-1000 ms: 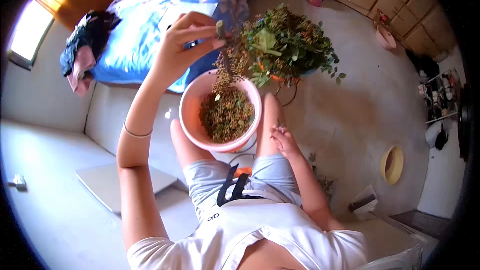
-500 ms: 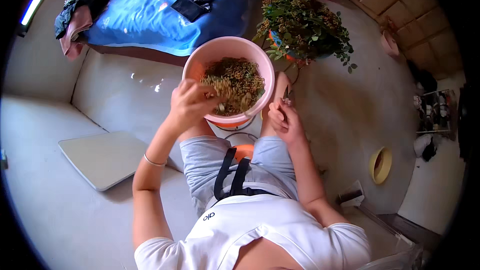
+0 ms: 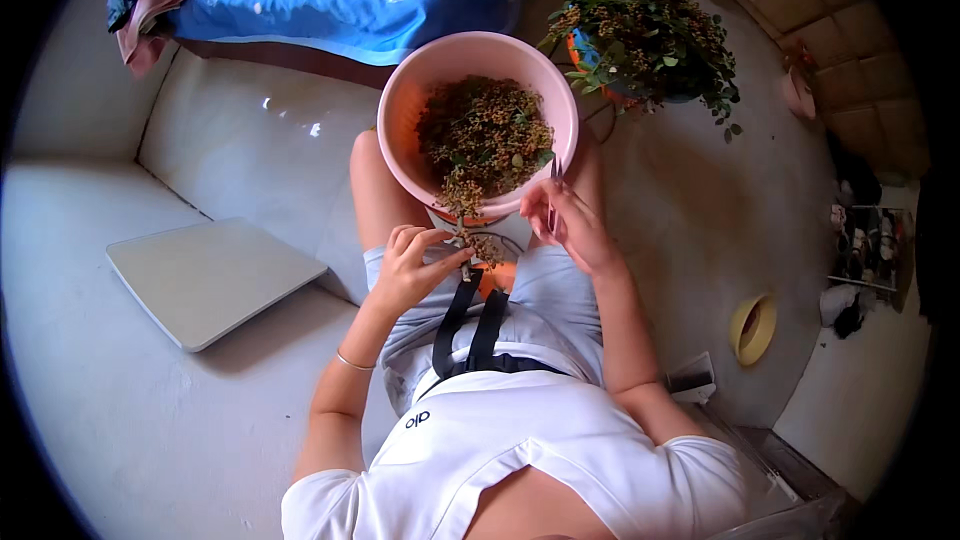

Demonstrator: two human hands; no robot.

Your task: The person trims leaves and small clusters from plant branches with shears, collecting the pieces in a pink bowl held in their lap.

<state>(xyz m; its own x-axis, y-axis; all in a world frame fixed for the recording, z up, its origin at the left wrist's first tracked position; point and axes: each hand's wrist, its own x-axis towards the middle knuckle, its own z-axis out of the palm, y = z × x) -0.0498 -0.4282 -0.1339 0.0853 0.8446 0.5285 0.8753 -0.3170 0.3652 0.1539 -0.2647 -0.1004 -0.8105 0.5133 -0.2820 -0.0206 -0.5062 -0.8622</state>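
Left hand (image 3: 415,265) pinches a berry sprig (image 3: 465,210) at the pink basin's (image 3: 400,110) six o'clock rim; right hand (image 3: 565,225), at five o'clock, grips small scissors (image 3: 553,180).

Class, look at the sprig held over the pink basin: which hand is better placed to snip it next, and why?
Probably the right hand: it holds small scissors at the pink basin rim, beside the sprig. The left hand is busy pinching the sprig's stem.
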